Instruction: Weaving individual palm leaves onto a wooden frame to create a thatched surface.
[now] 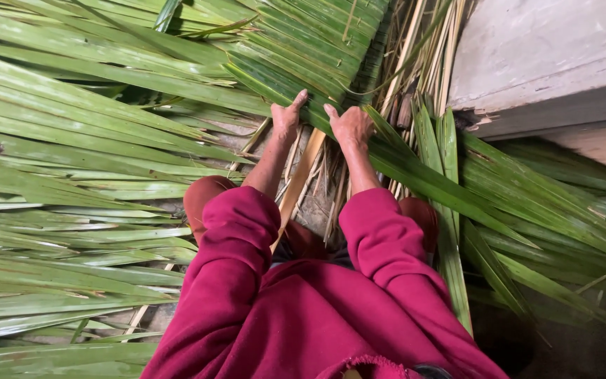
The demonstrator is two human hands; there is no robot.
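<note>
Both hands press down on a long green palm leaf [415,175] that runs diagonally from upper left to lower right. The left hand [286,118] grips its edge with the thumb raised; the right hand [351,126] lies just beside it, fingers curled over the same leaf. Pale dry midribs [303,175] lie beneath, between the magenta sleeves [380,238]. Loose fronds [71,140] crowd the left, and a grey concrete ledge [541,63] stands at the upper right.

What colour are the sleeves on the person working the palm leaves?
Deep magenta-red sleeves, plain with no pattern; the head view shows them clearly.
</note>
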